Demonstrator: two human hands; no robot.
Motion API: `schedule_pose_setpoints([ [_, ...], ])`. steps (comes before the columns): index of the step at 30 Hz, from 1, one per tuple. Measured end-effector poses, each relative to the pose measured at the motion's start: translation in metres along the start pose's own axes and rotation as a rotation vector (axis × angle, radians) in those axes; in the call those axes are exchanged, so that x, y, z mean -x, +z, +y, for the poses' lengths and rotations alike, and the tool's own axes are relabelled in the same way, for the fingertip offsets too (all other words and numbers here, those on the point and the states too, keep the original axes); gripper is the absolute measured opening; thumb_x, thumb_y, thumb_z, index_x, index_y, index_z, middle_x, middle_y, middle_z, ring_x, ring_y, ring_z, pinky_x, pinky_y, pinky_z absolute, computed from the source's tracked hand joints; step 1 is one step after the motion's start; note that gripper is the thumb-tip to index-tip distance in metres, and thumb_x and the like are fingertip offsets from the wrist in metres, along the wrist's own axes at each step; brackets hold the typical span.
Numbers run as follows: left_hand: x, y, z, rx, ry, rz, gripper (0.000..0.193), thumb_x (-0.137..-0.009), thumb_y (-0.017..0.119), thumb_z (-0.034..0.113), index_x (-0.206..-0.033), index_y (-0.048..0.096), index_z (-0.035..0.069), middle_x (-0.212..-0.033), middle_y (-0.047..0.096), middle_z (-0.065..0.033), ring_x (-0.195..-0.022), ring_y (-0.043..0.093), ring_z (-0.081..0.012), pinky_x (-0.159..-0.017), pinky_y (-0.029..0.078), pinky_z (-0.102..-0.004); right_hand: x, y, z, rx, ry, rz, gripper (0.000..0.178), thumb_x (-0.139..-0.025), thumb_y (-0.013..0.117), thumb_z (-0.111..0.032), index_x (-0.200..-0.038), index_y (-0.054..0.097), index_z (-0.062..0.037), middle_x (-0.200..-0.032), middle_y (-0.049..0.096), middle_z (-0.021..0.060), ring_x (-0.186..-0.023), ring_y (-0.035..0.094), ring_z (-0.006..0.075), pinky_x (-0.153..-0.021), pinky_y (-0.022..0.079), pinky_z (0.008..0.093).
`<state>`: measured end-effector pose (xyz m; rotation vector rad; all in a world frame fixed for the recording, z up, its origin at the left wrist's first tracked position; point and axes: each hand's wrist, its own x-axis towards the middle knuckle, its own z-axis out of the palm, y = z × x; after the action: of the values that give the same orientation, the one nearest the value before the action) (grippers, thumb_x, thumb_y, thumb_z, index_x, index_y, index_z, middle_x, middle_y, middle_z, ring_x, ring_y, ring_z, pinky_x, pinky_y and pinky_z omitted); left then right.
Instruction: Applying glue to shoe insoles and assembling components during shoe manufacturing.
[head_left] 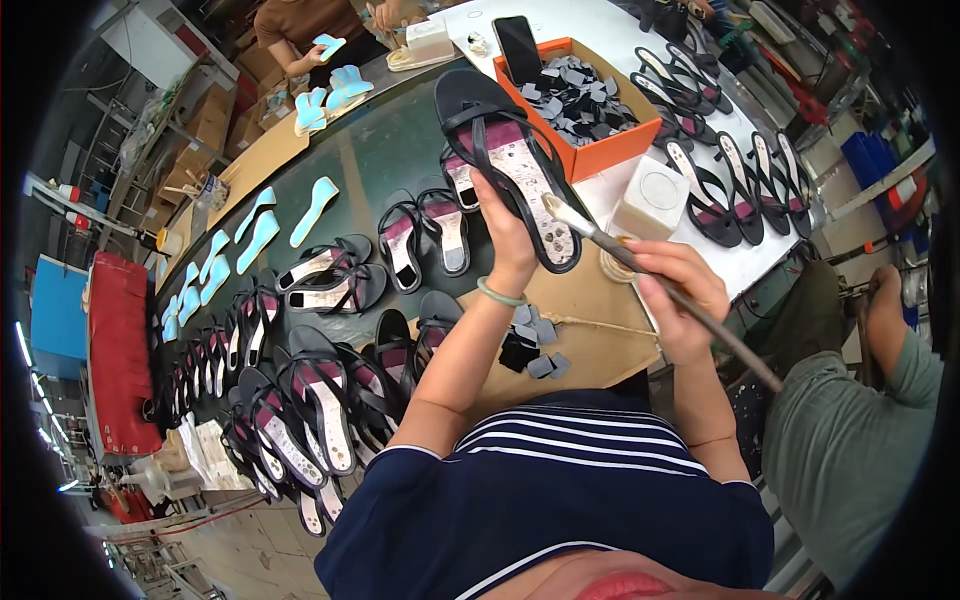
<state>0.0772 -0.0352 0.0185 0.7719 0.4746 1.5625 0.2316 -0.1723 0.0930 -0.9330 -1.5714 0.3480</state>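
My left hand (508,238) grips a black strappy sandal (513,160) by its side, with its bare, speckled inner sole facing up. Closed around the handle of a long brush (650,265) is my right hand (685,295). The pale brush tip sits at the sole's edge, toward the heel; whether it touches cannot be told. Behind the held sandal, more sandals (445,235) stand on the green table. Below my hands, several grey and black square pads (530,345) lie on brown cardboard (590,375), beside a thin stick (600,325).
An orange box (620,145) of grey pads, with a phone (517,50) at its corner, stands beyond a white block-shaped container (652,198). Sandals (320,395) crowd the left; others (745,195) line the right. Blue-white insoles (315,212) lie farther off. A co-worker (310,35) holds one.
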Motion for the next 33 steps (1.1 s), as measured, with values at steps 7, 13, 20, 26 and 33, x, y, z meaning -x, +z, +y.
schedule_pose_setpoints([
  [7,0.003,-0.022,0.003,0.033,0.061,-0.138,0.062,-0.1,0.022,0.053,-0.133,0.041,0.004,-0.126,0.051,-0.0076,-0.108,0.054,-0.0195,-0.096,0.043,-0.0325,-0.02,0.034,-0.002,0.106,-0.132,0.06,0.023,-0.076,0.067,0.004,-0.099,0.067,0.0006,-0.101,0.067,0.016,-0.09,0.067,0.0258,-0.078,0.054,0.0334],
  [13,0.004,-0.013,-0.011,-0.039,0.09,-0.043,0.058,-0.103,0.016,0.046,-0.139,0.032,0.004,-0.134,0.045,-0.0095,-0.119,0.047,-0.021,-0.106,0.034,-0.0342,-0.02,0.035,0.003,0.061,-0.13,0.131,0.019,-0.077,0.066,0.003,-0.096,0.067,0.0035,-0.1,0.066,0.0169,-0.084,0.067,0.0245,-0.07,0.053,0.0298],
  [20,0.006,-0.014,-0.012,-0.032,0.065,-0.013,0.061,-0.102,0.016,0.047,-0.136,0.036,0.0,-0.133,0.046,-0.0105,-0.121,0.046,-0.0217,-0.106,0.034,-0.034,-0.016,0.032,-0.007,0.056,-0.067,0.085,0.018,-0.077,0.065,0.003,-0.095,0.067,0.0029,-0.104,0.065,0.0174,-0.085,0.066,0.0237,-0.074,0.053,0.0304],
  [26,0.006,-0.005,-0.023,-0.45,0.336,0.309,0.065,-0.099,0.022,0.055,-0.135,0.039,0.004,-0.129,0.049,-0.0066,-0.116,0.049,-0.0201,-0.104,0.035,-0.0334,-0.013,0.036,-0.019,0.137,-0.164,0.025,0.02,-0.076,0.065,0.006,-0.096,0.066,0.0056,-0.101,0.064,0.0198,-0.091,0.066,0.0291,-0.077,0.053,0.033],
  [33,-0.002,-0.037,-0.041,0.04,0.327,-0.064,0.062,-0.1,0.036,0.017,-0.149,0.0,0.004,-0.144,0.029,-0.0137,-0.126,0.038,-0.0245,-0.107,0.032,-0.0371,-0.018,0.064,-0.016,0.193,-0.252,0.027,0.022,-0.076,0.065,0.006,-0.098,0.065,0.0059,-0.103,0.065,0.02,-0.088,0.067,0.0291,-0.076,0.054,0.033],
])
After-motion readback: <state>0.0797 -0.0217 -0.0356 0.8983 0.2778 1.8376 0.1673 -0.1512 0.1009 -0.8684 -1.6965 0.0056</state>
